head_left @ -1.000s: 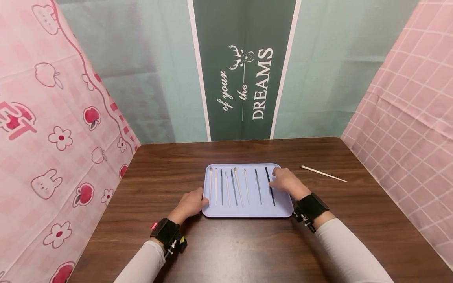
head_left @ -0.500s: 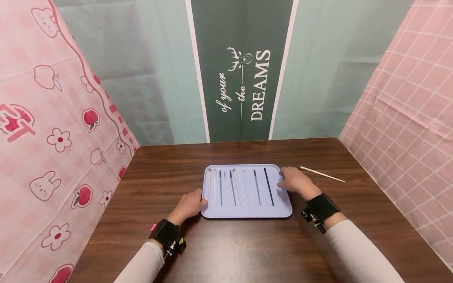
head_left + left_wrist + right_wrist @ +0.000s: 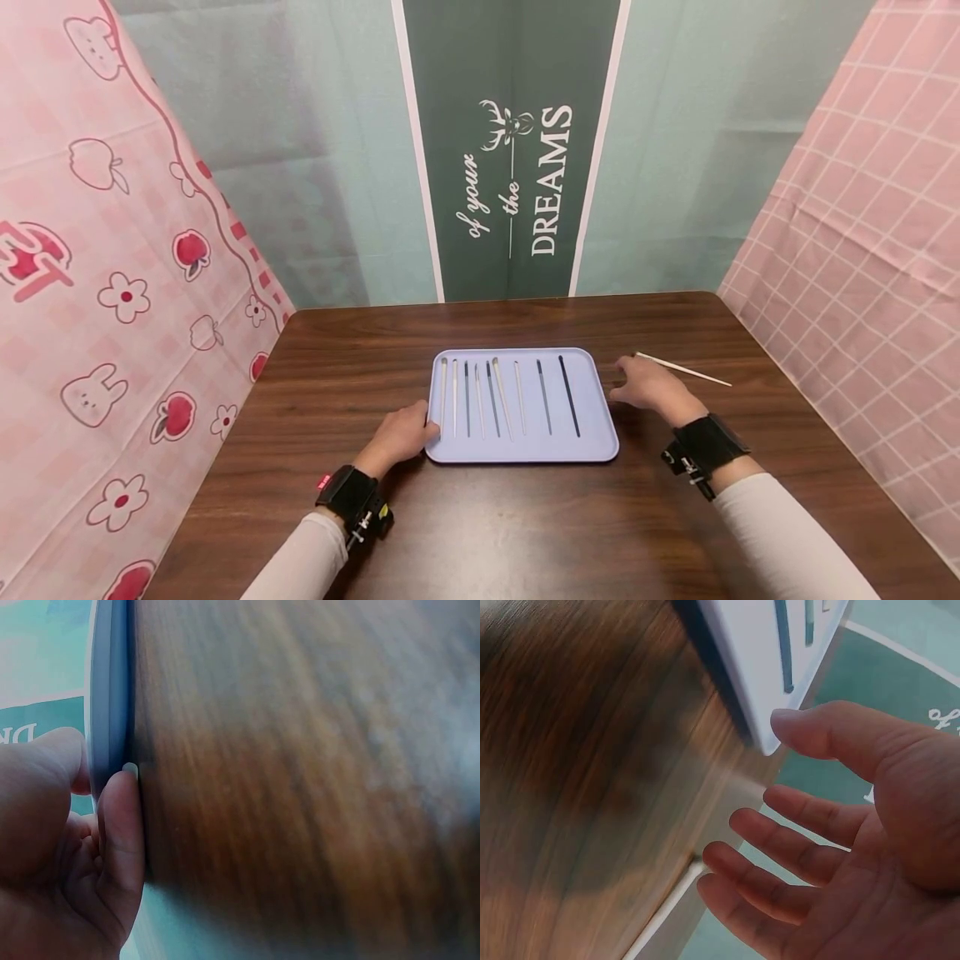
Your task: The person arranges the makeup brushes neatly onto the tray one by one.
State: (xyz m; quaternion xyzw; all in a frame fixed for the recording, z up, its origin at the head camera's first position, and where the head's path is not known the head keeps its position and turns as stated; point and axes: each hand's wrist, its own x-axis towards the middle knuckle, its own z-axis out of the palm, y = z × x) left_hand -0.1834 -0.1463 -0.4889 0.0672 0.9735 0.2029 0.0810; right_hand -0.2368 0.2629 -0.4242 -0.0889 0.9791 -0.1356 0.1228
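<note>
A pale lavender tray (image 3: 592,421) lies on the table with several slim brushes in a row, among them a black brush (image 3: 570,396) at the right end. My left hand (image 3: 401,432) holds the tray's left edge; in the left wrist view, thumb and finger pinch its rim (image 3: 109,690). Just off the tray's right edge is my right hand (image 3: 651,390), holding nothing, its fingers spread in the right wrist view. A cream-handled brush (image 3: 686,369) lies on the table beyond that hand. It shows as a pale stick (image 3: 664,907) near my fingertips in the right wrist view.
The dark wood table (image 3: 487,533) ends at a green printed cloth (image 3: 517,208) behind. Pink patterned cloths hang at the left (image 3: 112,292) and right (image 3: 847,250) sides. Both wrists wear black camera straps.
My right hand has moved right, from over the black brush on the tray to outside the tray's right edge. The left hand keeps its place on the tray.
</note>
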